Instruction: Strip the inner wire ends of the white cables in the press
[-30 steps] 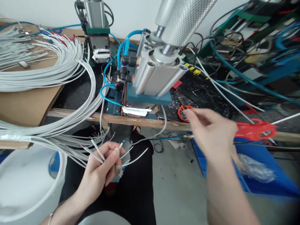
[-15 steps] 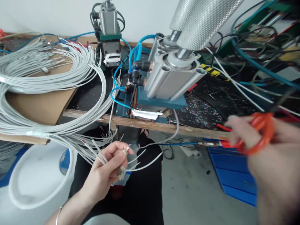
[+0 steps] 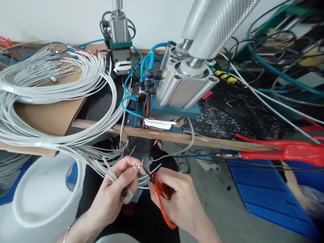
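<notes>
**What we cannot make out**

We see the orange scissors only in part: the right hand covers their handles, and the blade tips are too small to tell whether they touch a wire. The left hand hides the wire ends it pinches. The knurled cylinder is cut off by the top edge, the white bucket by the left, and the far-right blue crate is blurred.

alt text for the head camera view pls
The left hand pinches white wire ends while the right hand brings orange snips to them, below a bench edge with a pneumatic press.
</notes>
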`<control>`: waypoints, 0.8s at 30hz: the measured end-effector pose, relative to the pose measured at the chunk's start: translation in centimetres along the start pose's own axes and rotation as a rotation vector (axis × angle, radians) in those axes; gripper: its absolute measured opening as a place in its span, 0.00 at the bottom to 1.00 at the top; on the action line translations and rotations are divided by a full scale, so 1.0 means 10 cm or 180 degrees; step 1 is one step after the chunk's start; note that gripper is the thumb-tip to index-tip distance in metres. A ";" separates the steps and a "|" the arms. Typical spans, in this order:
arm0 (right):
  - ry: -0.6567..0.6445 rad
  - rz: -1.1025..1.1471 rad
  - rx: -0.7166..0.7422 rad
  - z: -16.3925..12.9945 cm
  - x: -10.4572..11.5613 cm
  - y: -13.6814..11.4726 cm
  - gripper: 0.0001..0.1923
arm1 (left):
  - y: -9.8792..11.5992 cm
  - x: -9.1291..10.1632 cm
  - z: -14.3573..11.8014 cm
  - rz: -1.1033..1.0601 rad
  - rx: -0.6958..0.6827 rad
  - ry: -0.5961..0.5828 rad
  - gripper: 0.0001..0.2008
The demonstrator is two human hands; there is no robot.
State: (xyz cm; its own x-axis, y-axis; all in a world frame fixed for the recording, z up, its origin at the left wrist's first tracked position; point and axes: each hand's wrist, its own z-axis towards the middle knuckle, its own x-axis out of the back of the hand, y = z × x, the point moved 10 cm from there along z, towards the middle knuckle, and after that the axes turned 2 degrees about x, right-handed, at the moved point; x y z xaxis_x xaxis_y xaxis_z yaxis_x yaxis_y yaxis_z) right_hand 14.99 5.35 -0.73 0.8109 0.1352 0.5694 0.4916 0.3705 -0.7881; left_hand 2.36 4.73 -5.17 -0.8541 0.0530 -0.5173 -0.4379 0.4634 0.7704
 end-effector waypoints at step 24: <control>0.0583 -0.0540 0.0541 -0.09 0.05 -0.12 0.18 | -0.03 0.01 -0.05 -0.0059 0.0047 0.0003 0.13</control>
State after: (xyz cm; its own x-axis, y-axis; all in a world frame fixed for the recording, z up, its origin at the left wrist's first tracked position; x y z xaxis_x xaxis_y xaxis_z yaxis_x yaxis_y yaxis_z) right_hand 15.10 4.18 0.29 0.7730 -0.1041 0.6258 0.5774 0.5241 -0.6260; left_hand 2.28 4.17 -5.28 -0.8463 0.0434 -0.5310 -0.4493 0.4774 0.7551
